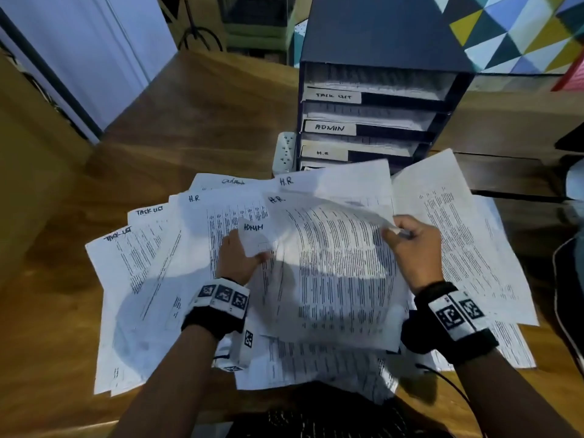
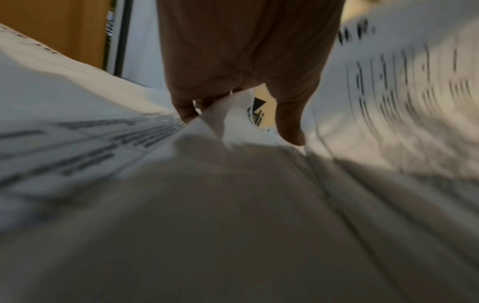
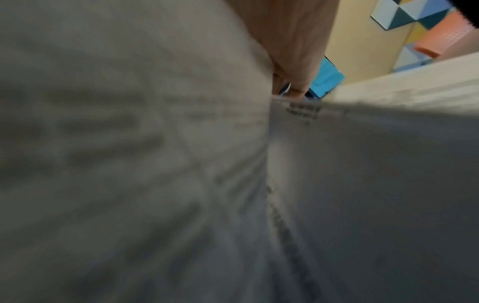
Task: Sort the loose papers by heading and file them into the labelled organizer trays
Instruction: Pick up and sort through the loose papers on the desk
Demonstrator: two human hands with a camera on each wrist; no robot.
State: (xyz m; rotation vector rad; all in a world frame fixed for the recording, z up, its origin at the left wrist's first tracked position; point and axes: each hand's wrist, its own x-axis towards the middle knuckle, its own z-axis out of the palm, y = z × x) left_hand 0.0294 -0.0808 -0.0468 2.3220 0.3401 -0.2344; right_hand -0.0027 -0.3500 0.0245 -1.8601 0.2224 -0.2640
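A fan of loose printed papers (image 1: 151,267) covers the wooden table, with handwritten headings TASK LIST, H.R and ADMIN. My left hand (image 1: 240,257) pinches the curled corner of a sheet headed ADMIN (image 1: 254,235); the left wrist view shows that hand (image 2: 233,98) on a folded paper edge. My right hand (image 1: 410,245) grips the right edge of a bowed sheet headed H.R (image 1: 331,263), lifted above the pile. In the right wrist view, blurred paper (image 3: 129,143) fills the frame beside the hand (image 3: 293,61). The dark organizer (image 1: 373,115) stands behind, trays labelled TASK LIST, ADMIN, H.R.
A white power strip (image 1: 284,151) stands against the organizer's left side. More sheets (image 1: 467,235) spread to the right, near a dark object (image 1: 568,295) at the table's right edge. A black cable (image 1: 448,384) runs from my right wrist. Bare wood (image 1: 189,121) lies left of the organizer.
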